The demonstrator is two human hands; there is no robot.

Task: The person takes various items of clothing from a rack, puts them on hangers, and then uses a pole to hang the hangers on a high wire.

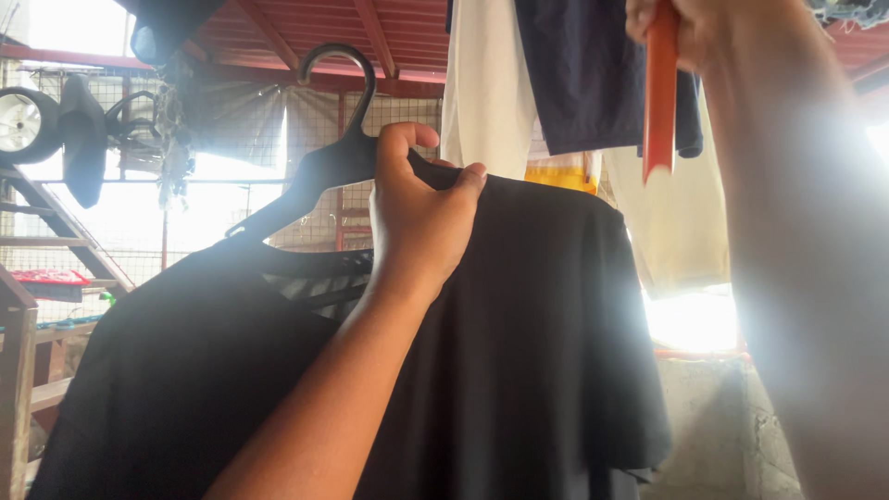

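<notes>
The left hand [419, 218] grips a black plastic hanger [319, 167] with a curved hook, carrying a soft black shirt [546, 343]. The right hand [690, 28] clenches a smooth orange stick [660, 93].

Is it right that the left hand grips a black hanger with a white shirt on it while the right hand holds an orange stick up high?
Not quite. The shirt on the black hanger is black, not white, as the head view shows. The rest stands: the left hand grips the hanger, and the right hand holds an orange stick up high.
</notes>
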